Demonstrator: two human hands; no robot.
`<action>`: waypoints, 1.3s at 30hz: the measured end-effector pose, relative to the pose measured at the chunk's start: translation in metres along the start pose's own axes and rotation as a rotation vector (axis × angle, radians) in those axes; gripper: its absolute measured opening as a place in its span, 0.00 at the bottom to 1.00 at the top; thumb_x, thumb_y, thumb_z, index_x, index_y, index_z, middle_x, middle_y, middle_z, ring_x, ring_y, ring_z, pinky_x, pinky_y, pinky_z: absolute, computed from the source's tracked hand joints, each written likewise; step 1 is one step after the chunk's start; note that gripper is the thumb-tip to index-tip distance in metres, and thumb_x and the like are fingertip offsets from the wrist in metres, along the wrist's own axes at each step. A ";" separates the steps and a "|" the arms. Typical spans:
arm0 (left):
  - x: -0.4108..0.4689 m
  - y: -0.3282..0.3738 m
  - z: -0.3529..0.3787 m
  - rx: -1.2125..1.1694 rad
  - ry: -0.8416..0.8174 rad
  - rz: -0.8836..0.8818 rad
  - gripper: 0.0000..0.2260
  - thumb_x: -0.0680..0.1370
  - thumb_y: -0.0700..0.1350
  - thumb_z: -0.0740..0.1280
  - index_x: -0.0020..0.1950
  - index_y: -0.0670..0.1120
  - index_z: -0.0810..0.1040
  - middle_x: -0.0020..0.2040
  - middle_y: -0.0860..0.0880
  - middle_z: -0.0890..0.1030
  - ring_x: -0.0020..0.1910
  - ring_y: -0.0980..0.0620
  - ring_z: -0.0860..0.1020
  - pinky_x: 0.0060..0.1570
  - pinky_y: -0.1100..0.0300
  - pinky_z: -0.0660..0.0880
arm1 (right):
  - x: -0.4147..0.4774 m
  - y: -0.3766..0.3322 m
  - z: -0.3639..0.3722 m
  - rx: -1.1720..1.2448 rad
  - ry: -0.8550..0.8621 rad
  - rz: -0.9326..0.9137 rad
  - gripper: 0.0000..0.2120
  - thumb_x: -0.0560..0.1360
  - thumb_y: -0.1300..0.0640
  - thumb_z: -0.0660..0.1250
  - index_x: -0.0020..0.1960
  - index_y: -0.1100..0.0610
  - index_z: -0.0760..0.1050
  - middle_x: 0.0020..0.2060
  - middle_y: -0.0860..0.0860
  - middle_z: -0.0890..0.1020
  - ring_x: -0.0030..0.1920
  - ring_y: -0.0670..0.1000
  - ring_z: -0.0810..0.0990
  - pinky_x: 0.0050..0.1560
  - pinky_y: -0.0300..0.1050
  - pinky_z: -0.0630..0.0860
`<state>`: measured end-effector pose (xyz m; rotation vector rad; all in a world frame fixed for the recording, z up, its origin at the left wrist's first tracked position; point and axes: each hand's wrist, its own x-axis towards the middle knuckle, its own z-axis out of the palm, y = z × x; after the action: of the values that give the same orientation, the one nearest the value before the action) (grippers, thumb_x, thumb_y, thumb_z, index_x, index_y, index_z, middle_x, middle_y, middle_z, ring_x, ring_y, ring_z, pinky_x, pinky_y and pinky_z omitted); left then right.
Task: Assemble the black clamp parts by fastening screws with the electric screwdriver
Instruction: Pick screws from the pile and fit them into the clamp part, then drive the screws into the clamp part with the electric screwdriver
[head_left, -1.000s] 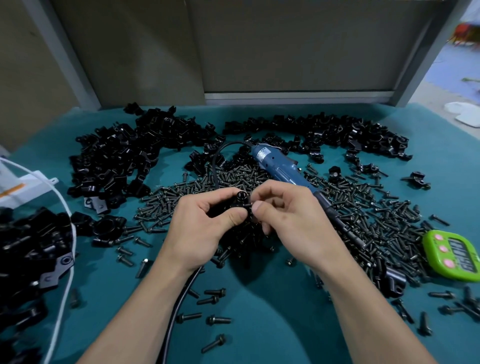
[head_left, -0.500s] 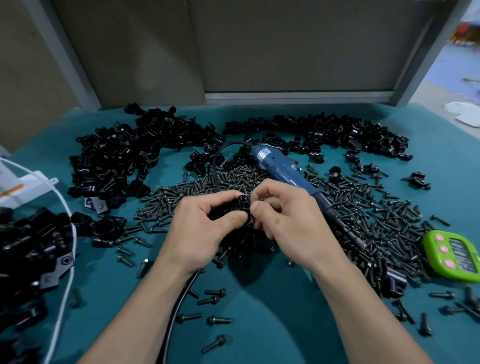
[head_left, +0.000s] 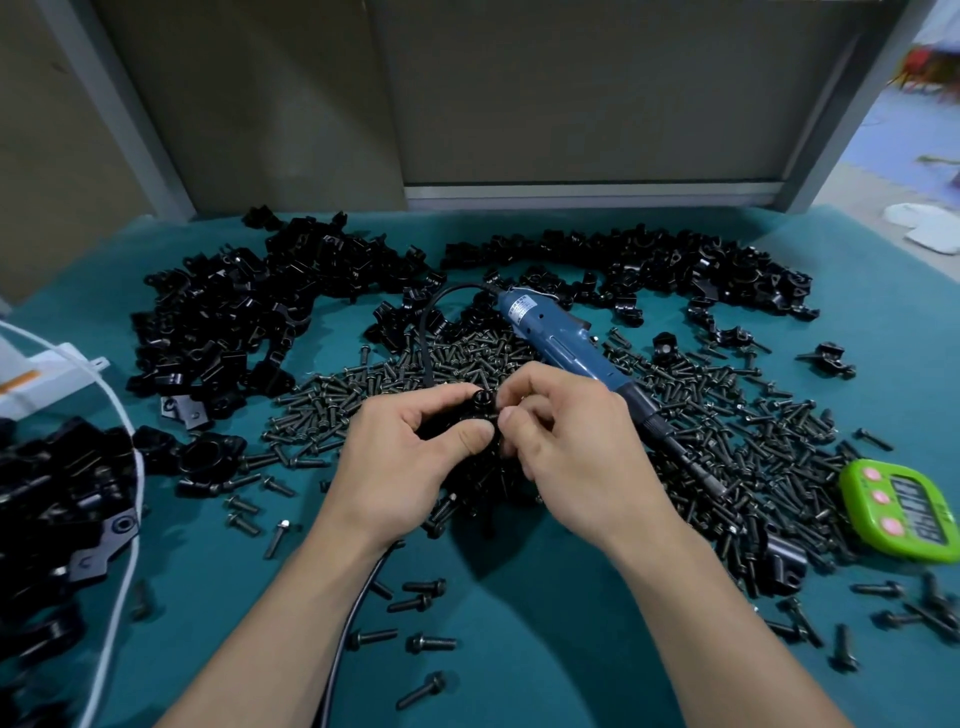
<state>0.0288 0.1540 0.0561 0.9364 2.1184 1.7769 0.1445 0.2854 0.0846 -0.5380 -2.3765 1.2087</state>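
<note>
Head view: barely shifting from a second ago, still gripping the black clamp part (head_left: 480, 404) in the curled left hand (head_left: 400, 457) above the screws (head_left: 727, 415), pinching at its side with the right hand (head_left: 571, 452), probably hand-starting a screw; leaving the electric screwdriver (head_left: 561, 348) lying behind.

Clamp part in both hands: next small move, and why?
Probably the right hand lets go and reaches for the electric screwdriver, which lies unheld on the screws just behind it. The left hand grips the clamp part, and the right fingers pinch at its top, seemingly seating a screw.
</note>
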 end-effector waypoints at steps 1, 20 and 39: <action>0.000 0.000 0.000 -0.007 -0.002 -0.004 0.17 0.73 0.43 0.80 0.50 0.66 0.83 0.52 0.64 0.86 0.55 0.64 0.84 0.61 0.57 0.80 | 0.000 0.000 0.002 -0.024 0.012 0.011 0.11 0.82 0.56 0.65 0.40 0.49 0.75 0.29 0.47 0.81 0.28 0.45 0.74 0.30 0.39 0.72; -0.003 0.001 0.003 -0.014 -0.006 -0.070 0.14 0.74 0.42 0.79 0.55 0.58 0.86 0.52 0.59 0.87 0.54 0.61 0.85 0.61 0.53 0.81 | 0.002 0.001 -0.001 0.064 -0.024 0.038 0.12 0.82 0.53 0.67 0.39 0.52 0.76 0.27 0.47 0.81 0.25 0.42 0.73 0.30 0.37 0.69; -0.005 0.000 0.006 -0.032 0.071 -0.171 0.12 0.74 0.48 0.80 0.54 0.61 0.84 0.55 0.57 0.87 0.51 0.59 0.84 0.62 0.53 0.81 | 0.022 0.005 -0.033 -0.678 0.399 0.269 0.16 0.80 0.43 0.65 0.62 0.52 0.74 0.46 0.50 0.82 0.50 0.58 0.79 0.51 0.54 0.72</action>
<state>0.0359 0.1559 0.0533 0.6721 2.1348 1.7768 0.1448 0.3215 0.1022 -1.2106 -2.3552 0.2906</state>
